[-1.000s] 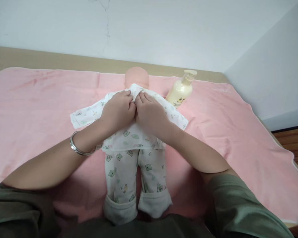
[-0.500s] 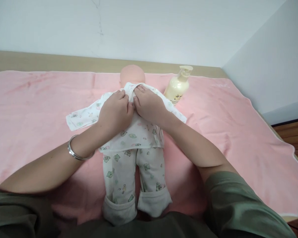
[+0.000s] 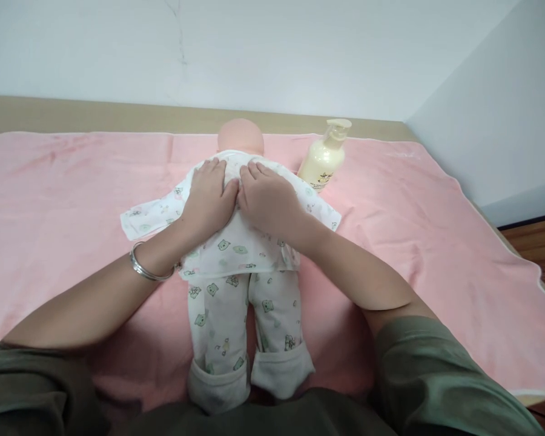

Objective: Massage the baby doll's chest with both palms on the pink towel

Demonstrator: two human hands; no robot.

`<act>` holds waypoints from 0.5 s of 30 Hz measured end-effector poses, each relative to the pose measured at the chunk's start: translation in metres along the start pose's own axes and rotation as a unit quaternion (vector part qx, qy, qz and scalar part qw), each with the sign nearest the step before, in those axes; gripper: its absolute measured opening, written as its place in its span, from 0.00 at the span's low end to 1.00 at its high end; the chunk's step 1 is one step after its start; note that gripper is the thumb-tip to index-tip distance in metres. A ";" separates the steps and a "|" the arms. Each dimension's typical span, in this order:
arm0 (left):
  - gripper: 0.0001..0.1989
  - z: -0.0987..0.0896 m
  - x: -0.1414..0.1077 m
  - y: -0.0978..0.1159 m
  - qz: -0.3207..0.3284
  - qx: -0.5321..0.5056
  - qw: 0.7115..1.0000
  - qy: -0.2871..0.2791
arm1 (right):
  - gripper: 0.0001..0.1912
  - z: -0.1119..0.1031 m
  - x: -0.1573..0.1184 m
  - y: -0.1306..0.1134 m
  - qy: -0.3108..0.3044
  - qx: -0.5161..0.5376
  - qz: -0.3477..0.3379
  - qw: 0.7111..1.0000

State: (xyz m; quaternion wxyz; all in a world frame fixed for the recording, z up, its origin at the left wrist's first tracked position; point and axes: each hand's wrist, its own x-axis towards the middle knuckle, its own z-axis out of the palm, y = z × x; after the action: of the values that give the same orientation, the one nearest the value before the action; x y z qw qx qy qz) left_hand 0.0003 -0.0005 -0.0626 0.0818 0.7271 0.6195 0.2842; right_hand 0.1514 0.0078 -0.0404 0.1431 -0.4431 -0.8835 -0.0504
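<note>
A bald doll lies on a pink blanket, its head at the far end. It wears a white printed top and matching trousers with turned-up cuffs. My left hand rests flat on the left upper part of the top, fingers extended. Beside it, my right hand lies flat on the right upper part, its fingers pointing up toward the doll's head. The thumbs are close together at the middle of the top. A silver bangle circles my left wrist.
Right of the doll's head, a cream pump bottle leans or lies on the blanket. Behind the blanket runs a wooden table edge against a pale wall. Brown wood shows at the far right.
Both hands have opened from bunching the fabric near the neckline and now lie flatter on it. The fabric there is smoother.
</note>
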 end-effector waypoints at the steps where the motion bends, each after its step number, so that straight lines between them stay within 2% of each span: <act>1: 0.20 -0.004 -0.004 0.007 0.000 0.016 1.000 -0.001 | 0.26 0.001 0.005 0.006 -0.003 0.018 0.000 1.000; 4: 0.20 -0.015 -0.014 0.026 0.037 0.057 0.998 -0.009 | 0.25 0.003 0.015 0.021 -0.013 0.054 0.012 0.998; 7: 0.19 -0.017 -0.014 0.029 0.040 0.050 0.998 -0.014 | 0.26 0.004 0.015 0.020 -0.001 0.042 0.015 0.999; 9: 0.19 -0.012 -0.008 0.021 0.017 0.022 1.000 -0.014 | 0.27 0.005 0.010 0.013 0.002 0.019 0.012 1.000; 12: 0.20 0.004 0.003 0.002 -0.018 -0.026 0.999 0.018 | 0.28 0.003 -0.001 -0.004 -0.004 -0.012 0.023 1.000; 15: 0.22 0.016 0.007 -0.011 -0.026 -0.055 0.997 0.041 | 0.28 -0.002 -0.007 -0.014 -0.005 -0.023 0.027 0.999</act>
State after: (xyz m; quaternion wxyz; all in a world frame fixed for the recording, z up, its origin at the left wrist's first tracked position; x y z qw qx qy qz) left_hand -0.0002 0.0122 -0.0789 0.1042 0.6928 0.6245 0.3451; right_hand 0.1447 -0.0066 -0.0406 0.1300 -0.4705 -0.8703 -0.0651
